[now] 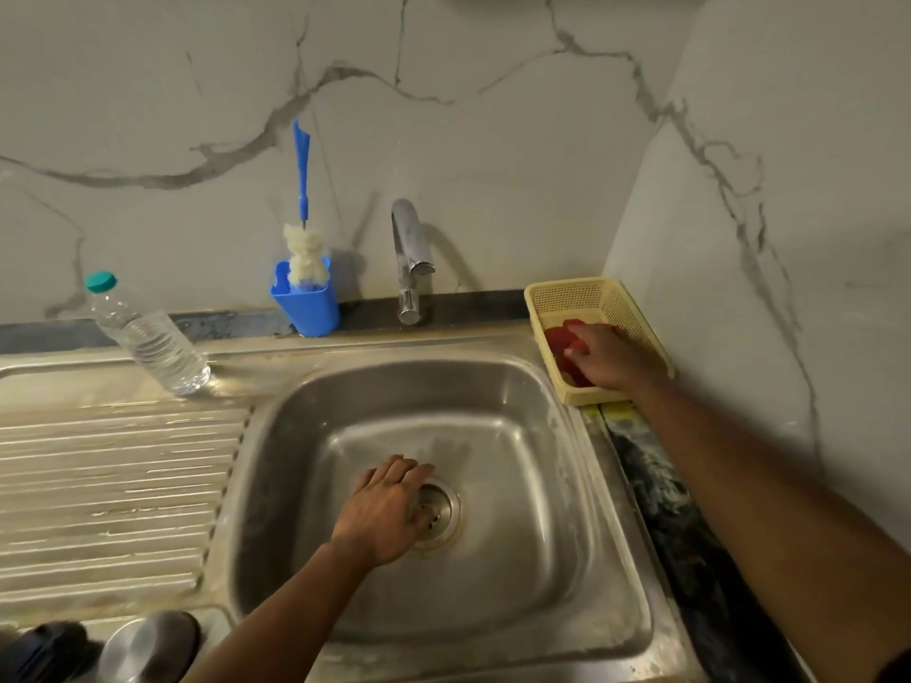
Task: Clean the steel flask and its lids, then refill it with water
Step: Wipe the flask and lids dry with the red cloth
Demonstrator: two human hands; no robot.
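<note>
My left hand (389, 505) reaches down into the steel sink (581, 485) and its fingertips touch the drain strainer (441, 510); whether it holds anything there cannot be told. My right hand (609, 357) lies in the yellow basket (581, 293) at the back right, fingers curled over a red object (559, 337). The steel flask (148, 643) lies at the bottom left corner, next to a dark lid-like object (49, 648). A bottle brush (305, 239) with a blue handle stands in a blue cup (308, 305) behind the sink.
A chrome tap (411, 258) stands at the back of the sink. A plastic water bottle (145, 335) with a teal cap stands on the ribbed drainboard (113, 490) to the left. Marble walls close in behind and to the right.
</note>
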